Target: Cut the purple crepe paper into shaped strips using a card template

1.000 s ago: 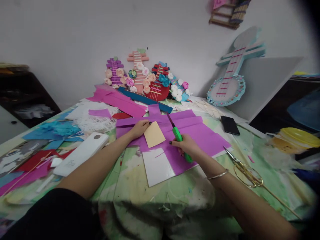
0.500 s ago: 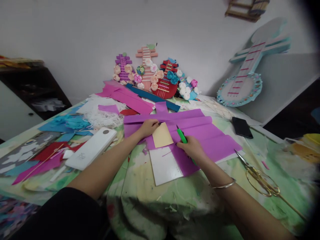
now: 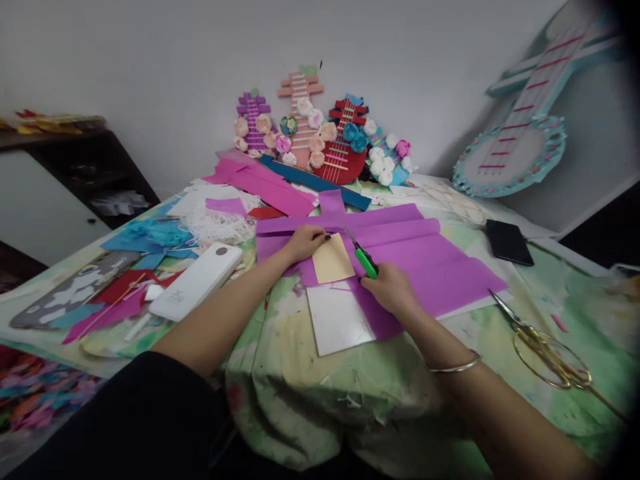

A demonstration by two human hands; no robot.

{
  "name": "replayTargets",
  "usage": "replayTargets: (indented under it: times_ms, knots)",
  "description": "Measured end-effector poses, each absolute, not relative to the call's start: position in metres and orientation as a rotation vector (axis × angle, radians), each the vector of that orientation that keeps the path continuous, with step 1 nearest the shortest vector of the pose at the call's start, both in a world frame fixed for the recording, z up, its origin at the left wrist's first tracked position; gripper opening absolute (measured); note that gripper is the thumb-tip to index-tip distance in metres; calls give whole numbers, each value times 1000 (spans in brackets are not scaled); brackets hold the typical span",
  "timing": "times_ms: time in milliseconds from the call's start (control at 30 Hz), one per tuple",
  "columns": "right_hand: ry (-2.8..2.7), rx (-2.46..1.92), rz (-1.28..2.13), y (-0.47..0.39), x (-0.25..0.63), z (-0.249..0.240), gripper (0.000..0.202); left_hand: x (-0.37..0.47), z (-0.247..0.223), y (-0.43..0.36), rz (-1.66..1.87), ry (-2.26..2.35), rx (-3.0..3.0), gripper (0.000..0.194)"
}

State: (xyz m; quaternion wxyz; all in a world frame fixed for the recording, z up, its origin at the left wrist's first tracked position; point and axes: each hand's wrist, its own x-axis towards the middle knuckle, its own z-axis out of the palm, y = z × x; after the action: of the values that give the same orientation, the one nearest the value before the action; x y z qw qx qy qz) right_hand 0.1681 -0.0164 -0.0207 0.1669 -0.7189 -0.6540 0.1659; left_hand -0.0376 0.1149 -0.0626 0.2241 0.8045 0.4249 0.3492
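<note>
Nearest, a glossy white rectangular board (image 3: 340, 323) lies partly under creased purple paper (image 3: 450, 267). The right hand (image 3: 393, 288) has its fingers clamped around a green-handled utility knife (image 3: 367, 264), above the paper. The left hand's (image 3: 304, 243) fingers are together at the upper-left edge of a cream card (image 3: 333, 261) lying on the paper; pinching cannot be confirmed. Left: white power bank (image 3: 200, 281), grey marking illegible. Rear: flower-trimmed lute models (image 3: 345, 163).
</note>
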Motion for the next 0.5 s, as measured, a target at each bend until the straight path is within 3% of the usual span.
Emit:
replayTargets:
  times_ms: [200, 333, 500]
  knots:
    - [-1888, -1955, 579, -17, 173, -19, 13, -41, -65, 118, 923, 1138, 2124, 27]
    - [-1914, -1844, 713, -19, 175, -18, 24, -43, -68, 121, 901, 1137, 2033, 31]
    - [-1951, -1789, 751, -23, 175, -20, 10, -45, -71, 125, 906, 1138, 1971, 32]
